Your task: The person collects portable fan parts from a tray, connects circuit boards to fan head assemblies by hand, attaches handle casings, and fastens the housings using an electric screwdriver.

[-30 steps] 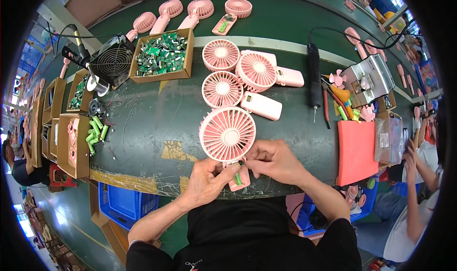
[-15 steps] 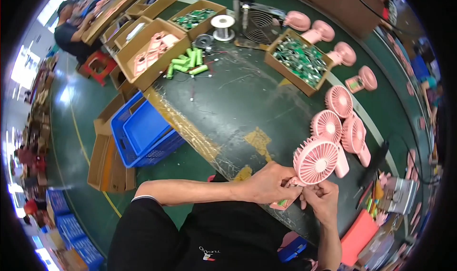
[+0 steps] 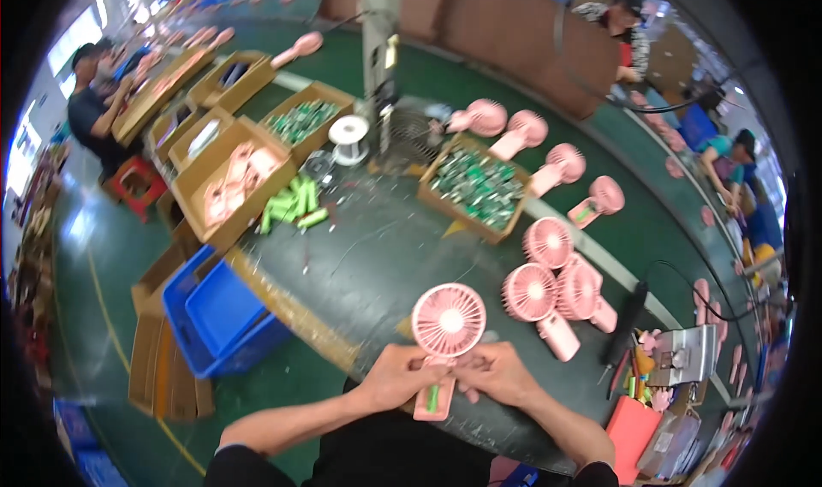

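A pink handheld fan (image 3: 449, 319) stands face up in front of me at the near edge of the dark workbench (image 3: 377, 269). My left hand (image 3: 399, 379) is closed on the fan's neck from the left. From the right, the fingers of my right hand (image 3: 503, 376) pinch together at the same neck; anything small between them is hidden. Below the hands the fan's open handle (image 3: 441, 408) shows a green part inside. Right of my hands lie several more pink fans (image 3: 531, 292), grouped close together.
A cardboard box of green circuit boards (image 3: 479, 187) sits behind. Left of it are green battery cells (image 3: 295, 203), a solder spool (image 3: 348, 138) and a box of pink casings (image 3: 244, 183). A blue crate (image 3: 214, 303) stands off the bench's left edge; a black-handled tool (image 3: 629, 320) lies right.
The fan and both hands have shifted left, the fan's face turning more toward me. The whole view has swung to the right and up, bringing people across the line into sight.
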### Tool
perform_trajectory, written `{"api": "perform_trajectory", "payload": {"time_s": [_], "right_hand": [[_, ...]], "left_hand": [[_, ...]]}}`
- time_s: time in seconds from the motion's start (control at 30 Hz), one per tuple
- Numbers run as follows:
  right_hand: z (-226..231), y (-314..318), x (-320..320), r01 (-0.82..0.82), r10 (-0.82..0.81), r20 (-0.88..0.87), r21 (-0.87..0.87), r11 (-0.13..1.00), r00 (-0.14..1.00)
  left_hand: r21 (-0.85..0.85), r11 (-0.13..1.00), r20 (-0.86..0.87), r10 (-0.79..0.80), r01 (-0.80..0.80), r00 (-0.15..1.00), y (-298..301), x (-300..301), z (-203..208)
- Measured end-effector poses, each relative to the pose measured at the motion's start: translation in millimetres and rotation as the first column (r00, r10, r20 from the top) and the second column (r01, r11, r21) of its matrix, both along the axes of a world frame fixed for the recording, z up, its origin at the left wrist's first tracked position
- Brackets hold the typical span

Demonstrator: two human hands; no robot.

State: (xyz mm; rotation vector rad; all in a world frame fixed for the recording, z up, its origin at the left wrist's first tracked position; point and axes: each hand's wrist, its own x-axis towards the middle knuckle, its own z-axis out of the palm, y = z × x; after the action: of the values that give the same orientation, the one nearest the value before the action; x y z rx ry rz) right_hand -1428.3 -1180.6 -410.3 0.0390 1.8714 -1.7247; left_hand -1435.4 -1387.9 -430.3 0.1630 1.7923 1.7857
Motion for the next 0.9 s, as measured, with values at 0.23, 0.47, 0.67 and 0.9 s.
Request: {"api": "perform_trajectory", "payload": {"time_s": [0.23,0.47,0.67,0.9], "right_hand": [[-2.1,10.6,-8.3,-0.076,0.076,0.080,-0.006,0.997,0.994],[27.5,-7.2,-44.6,-0.313,0.335,-0.086,0.204,0.928,0.938],[40.1,-30.1,-51.1,-0.465,0.523,-0.101,0.340,0.818,0.846],[68.8,-121.7,-139.4,-0.393,0.668,-0.595,0.540,0.744,0.447]], "left_hand": [[0.183,0.983,0.137,-0.009,-0.016,0.991,6.0,-2.9,-12.0],[0.276,0.925,0.497,0.096,-0.262,0.862,-11.4,-12.0,-2.8],[0.217,0.952,0.195,0.174,-0.216,0.965,-28.2,-5.4,-13.2],[0.136,0.869,0.162,0.454,-0.475,0.876,-84.9,19.4,2.9]]}}
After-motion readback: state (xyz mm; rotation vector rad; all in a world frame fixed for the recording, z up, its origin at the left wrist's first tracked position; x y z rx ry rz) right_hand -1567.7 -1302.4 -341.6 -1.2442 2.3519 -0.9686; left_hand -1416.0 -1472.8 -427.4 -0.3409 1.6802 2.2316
